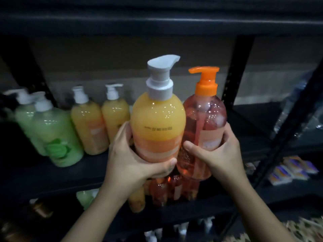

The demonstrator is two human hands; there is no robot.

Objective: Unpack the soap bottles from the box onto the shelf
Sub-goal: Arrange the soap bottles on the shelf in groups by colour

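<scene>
Fingers point(122, 132) of my left hand point(130, 158) wrap round the back of the yellow bottle point(157, 123), and the thumb hooks across its label low at the front, so that hand is clamped firmly on it. My right hand point(219, 154) grips the pink bottle point(207, 119) the same way, thumb on the label and the other fingers round the far side. I hold both low on the body, I think because the wide part gives the surest grip. It also leaves the white pump point(161, 79) and the orange pump point(206, 82) untouched, so nothing gets pressed out. Both bottles are upright and side by side, seemingly touching, raised in front of the shelf point(253, 117) and not yet resting on it. The box is out of view.

On the shelf the stock looks sorted by colour: green bottles point(57, 137) at the left, then two yellow bottles point(89, 126) just beside them, all standing with pumps up. That suggests my yellow one belongs next to its kind. The pink one would go on the bare dark stretch further right, before the black upright point(234, 75). More orange and pink bottles point(162, 191) stand on the level below, partly hidden by my hands. Setting two down at once calls for care, since the row is near and a nudge from my left knuckles could tip a neighbour. Small packets point(293, 169) lie on a lower level at the right.
</scene>
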